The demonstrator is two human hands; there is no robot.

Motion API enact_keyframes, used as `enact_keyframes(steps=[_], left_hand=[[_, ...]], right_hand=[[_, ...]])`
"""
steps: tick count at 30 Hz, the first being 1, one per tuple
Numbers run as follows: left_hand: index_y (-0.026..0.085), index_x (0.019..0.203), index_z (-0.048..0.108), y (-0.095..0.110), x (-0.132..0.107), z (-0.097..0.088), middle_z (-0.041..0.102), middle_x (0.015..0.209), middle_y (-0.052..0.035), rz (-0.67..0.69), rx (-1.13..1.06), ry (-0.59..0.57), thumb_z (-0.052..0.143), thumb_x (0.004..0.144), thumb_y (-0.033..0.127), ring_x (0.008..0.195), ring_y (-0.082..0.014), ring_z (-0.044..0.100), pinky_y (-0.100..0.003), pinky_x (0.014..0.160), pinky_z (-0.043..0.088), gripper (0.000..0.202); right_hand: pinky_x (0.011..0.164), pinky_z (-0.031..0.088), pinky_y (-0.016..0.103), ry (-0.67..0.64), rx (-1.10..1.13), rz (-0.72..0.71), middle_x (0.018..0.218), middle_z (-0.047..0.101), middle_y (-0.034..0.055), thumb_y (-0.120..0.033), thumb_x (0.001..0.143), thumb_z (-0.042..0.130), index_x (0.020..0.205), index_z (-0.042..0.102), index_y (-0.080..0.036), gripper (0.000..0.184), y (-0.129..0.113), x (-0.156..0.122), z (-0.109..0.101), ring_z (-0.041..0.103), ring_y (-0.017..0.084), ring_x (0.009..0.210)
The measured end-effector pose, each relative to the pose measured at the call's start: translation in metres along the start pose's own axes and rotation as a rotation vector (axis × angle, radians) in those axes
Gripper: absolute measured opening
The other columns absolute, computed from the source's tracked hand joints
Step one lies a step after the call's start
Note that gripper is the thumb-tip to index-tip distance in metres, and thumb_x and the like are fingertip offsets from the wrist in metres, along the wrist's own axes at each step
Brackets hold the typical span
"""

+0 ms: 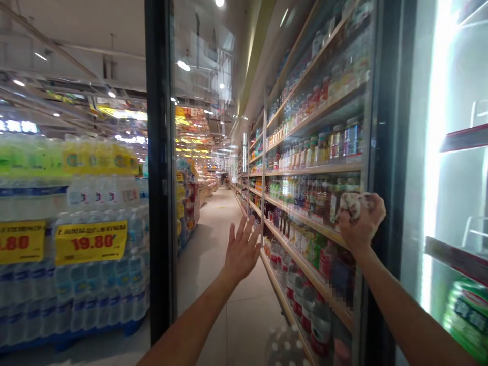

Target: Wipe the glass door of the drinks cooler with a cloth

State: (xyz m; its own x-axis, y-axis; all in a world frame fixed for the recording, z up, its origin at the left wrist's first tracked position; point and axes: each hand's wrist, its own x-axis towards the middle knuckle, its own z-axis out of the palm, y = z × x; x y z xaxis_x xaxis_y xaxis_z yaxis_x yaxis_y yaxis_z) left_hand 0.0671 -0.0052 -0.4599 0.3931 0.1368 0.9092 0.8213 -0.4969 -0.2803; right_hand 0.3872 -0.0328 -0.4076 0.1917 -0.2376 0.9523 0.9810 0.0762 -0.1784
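My right hand [361, 230] is closed around a crumpled whitish cloth with brown patches [351, 204]. The cloth is up against the inner side of a glass door [213, 284], near its dark frame [385, 152] on the right. My left hand [242, 249] is raised in front of the same pane, palm forward and fingers spread, holding nothing. Whether its palm touches the glass I cannot tell. Through or in the pane, shelves of bottles [305, 203] and a long aisle [215, 213] show.
To the right is a lit white cabinet interior with a shelf edge [457, 259] and a green package [467, 317]. A dark door post [158, 178] stands at left. Beyond it are stacked water bottles [95, 277] with a yellow price sign [90, 242].
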Motion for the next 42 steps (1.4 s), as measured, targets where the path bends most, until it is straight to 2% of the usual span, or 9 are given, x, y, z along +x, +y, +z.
enact_keyframes(steps=[3,7,11,15,20,22,29,36,42], left_hand=[[0.021,0.13,0.041,0.0,0.0,0.001,0.036,0.141,-0.0089,0.0,-0.002,0.01,0.046,0.085,0.029,0.136,-0.0241,0.019,-0.047,0.11,0.015,0.046],[0.019,0.127,0.044,0.002,-0.001,0.004,0.037,0.14,-0.0102,-0.007,-0.004,0.027,0.046,0.085,0.028,0.136,-0.0242,0.018,-0.047,0.11,0.014,0.043],[0.019,0.128,0.044,0.002,0.0,0.004,0.038,0.14,-0.0105,-0.014,0.007,0.033,0.045,0.085,0.026,0.136,-0.0244,0.019,-0.048,0.109,0.015,0.043],[0.021,0.129,0.042,-0.006,-0.004,0.002,0.038,0.14,-0.0087,0.038,0.022,0.006,0.045,0.086,0.028,0.135,-0.0232,0.022,-0.045,0.109,0.017,0.044],[0.023,0.13,0.042,-0.012,-0.017,0.002,0.04,0.139,-0.0065,0.061,0.022,-0.006,0.047,0.084,0.029,0.134,-0.0214,0.024,-0.042,0.109,0.018,0.046],[0.023,0.129,0.042,-0.01,-0.02,0.002,0.041,0.138,-0.0065,0.047,0.018,-0.009,0.047,0.084,0.029,0.134,-0.0215,0.025,-0.042,0.109,0.018,0.046],[0.024,0.126,0.046,-0.022,-0.036,-0.005,0.039,0.139,-0.0069,0.039,0.015,-0.037,0.05,0.083,0.029,0.133,-0.0218,0.028,-0.042,0.11,0.018,0.044],[0.02,0.126,0.047,-0.057,-0.057,-0.015,0.037,0.139,-0.0134,-0.038,0.09,0.006,0.045,0.085,0.023,0.133,-0.0259,0.025,-0.047,0.109,0.017,0.041],[0.016,0.127,0.045,-0.07,-0.069,-0.018,0.035,0.14,-0.016,-0.084,0.13,0.009,0.046,0.085,0.024,0.134,-0.0269,0.023,-0.048,0.108,0.019,0.044]], right_hand=[[0.1,0.036,0.048,-0.021,0.061,0.001,0.139,0.032,0.0196,-0.022,0.071,0.047,0.114,0.053,-0.007,0.046,0.002,0.01,0.007,0.033,0.031,0.128],[0.101,0.033,0.051,-0.093,0.085,-0.085,0.14,0.034,0.0166,-0.019,0.078,0.041,0.135,0.033,-0.013,0.058,-0.024,-0.016,0.004,0.029,0.028,0.132],[0.104,0.026,0.055,-0.373,0.061,-0.394,0.145,0.031,0.0099,-0.024,0.079,0.048,0.13,0.042,-0.026,0.052,-0.065,-0.069,-0.011,0.02,0.031,0.135],[0.108,0.019,0.053,-0.503,0.094,-0.61,0.14,0.04,0.0065,-0.025,0.078,0.05,0.127,0.046,-0.03,0.05,-0.067,-0.085,-0.018,0.028,0.028,0.133],[0.102,0.024,0.059,-0.238,-0.018,-0.173,0.146,0.025,0.0148,-0.023,0.084,0.041,0.139,0.029,-0.021,0.056,-0.056,-0.046,-0.003,0.02,0.031,0.135],[0.102,0.024,0.059,-0.24,-0.01,-0.152,0.147,0.023,0.0152,-0.023,0.084,0.041,0.14,0.027,-0.021,0.057,-0.072,-0.049,-0.001,0.017,0.032,0.136],[0.111,0.012,0.047,-0.553,0.225,-0.77,0.132,0.05,0.0029,-0.027,0.079,0.053,0.124,0.048,-0.032,0.046,-0.123,-0.117,-0.017,0.028,0.022,0.133],[0.107,0.017,0.052,-0.383,0.047,-0.364,0.142,0.034,0.0134,-0.021,0.084,0.044,0.13,0.043,-0.021,0.047,-0.133,-0.056,0.01,0.016,0.027,0.137],[0.112,0.007,0.047,-0.571,0.305,-0.928,0.142,0.038,0.0008,-0.024,0.083,0.047,0.128,0.045,-0.028,0.045,-0.153,-0.138,-0.008,0.019,0.021,0.137]])
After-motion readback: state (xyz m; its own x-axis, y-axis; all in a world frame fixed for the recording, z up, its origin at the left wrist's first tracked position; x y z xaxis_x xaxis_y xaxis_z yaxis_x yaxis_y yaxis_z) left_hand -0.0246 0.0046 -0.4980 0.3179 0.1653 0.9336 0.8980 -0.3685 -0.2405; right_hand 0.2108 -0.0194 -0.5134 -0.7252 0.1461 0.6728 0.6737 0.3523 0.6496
